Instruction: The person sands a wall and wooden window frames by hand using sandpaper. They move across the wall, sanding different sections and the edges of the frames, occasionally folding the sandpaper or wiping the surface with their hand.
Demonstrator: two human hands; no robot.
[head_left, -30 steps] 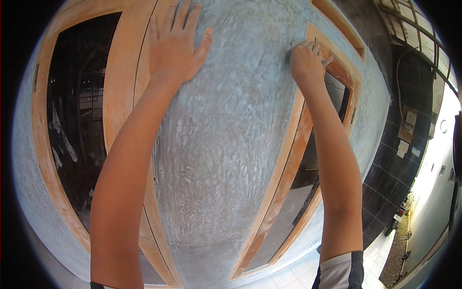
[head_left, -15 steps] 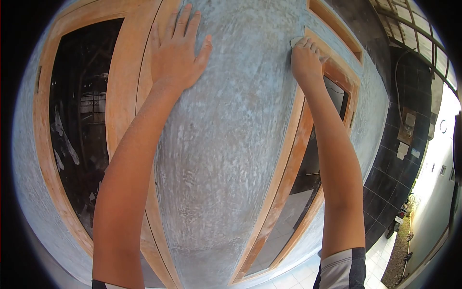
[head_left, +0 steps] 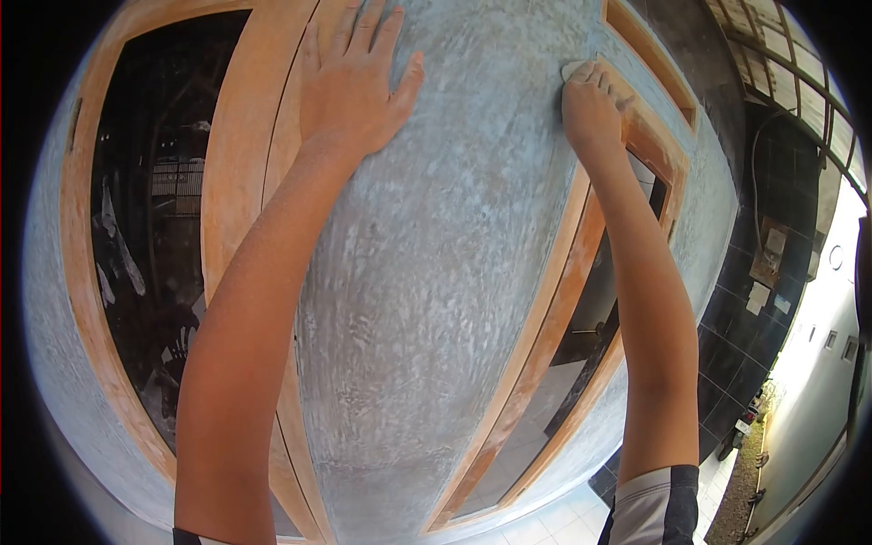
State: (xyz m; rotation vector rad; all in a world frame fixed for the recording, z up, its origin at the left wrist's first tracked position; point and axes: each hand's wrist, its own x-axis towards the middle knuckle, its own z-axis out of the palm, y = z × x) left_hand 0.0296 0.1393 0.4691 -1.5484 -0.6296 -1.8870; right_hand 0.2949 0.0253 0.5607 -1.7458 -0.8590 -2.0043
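Note:
My left hand (head_left: 356, 86) lies flat with spread fingers, over the edge where the orange-brown wooden door frame (head_left: 238, 136) meets the blue-grey plastered wall (head_left: 454, 227). Dust coats its fingers. My right hand (head_left: 595, 104) is closed and pressed against the wall by the upper left corner of a second wooden frame (head_left: 658, 136). A thin pale piece (head_left: 572, 69), resembling sandpaper, sticks out past its fingers. Most of that piece is hidden under the hand.
Dark glass (head_left: 150, 209) fills the left frame, with pale smears on it. A small wooden-framed opening (head_left: 649, 50) sits at upper right. Beyond are black wall tiles (head_left: 740, 336) and a metal-framed roof (head_left: 799, 73). White floor tiles (head_left: 554, 522) run below.
The whole view has shifted slightly, so the wall, frames and both hands appear a little further right. My right hand sits slightly higher against the frame corner. My left hand stays flat.

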